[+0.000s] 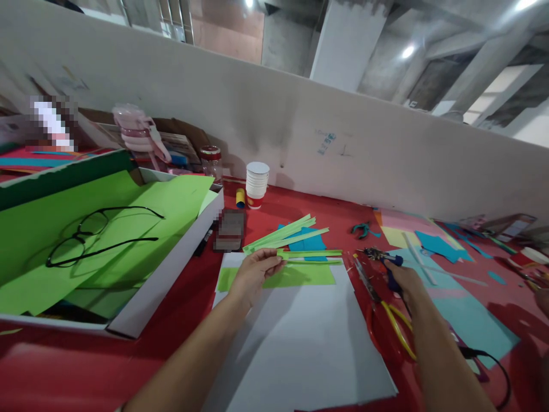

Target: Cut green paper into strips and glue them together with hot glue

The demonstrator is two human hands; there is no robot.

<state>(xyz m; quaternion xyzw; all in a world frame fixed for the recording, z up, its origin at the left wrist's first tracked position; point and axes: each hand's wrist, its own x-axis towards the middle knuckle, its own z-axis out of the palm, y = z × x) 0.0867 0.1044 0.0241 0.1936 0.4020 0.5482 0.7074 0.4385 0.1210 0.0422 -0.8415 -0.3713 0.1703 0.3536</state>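
Note:
Between the thumb and fingers of my left hand (pixel 257 272) are narrow folded green paper strips (pixel 315 253), their free ends pointing right. Below them a wider green paper piece (pixel 300 277) lies across the top of the white paper sheets (pixel 295 337). My right hand (pixel 405 280) is closed around a blue glue gun (pixel 392 260), its nozzle toward the left; part of its body is hidden by the hand. Scissors (pixel 377 303) with red and yellow handles lie just left of my right hand. More green strips (pixel 287 232) rest on blue paper (pixel 315 243) beyond my left hand.
At left stands an open box (pixel 171 269) with green sheets and eyeglasses (pixel 90 234). Stacked paper cups (pixel 257 183), a yellow roll (pixel 240 198) and a jar (pixel 211 163) stand near the wall. Pliers (pixel 362 230) and coloured paper (pixel 476 320) lie right; a black cord (pixel 501 366) curves there.

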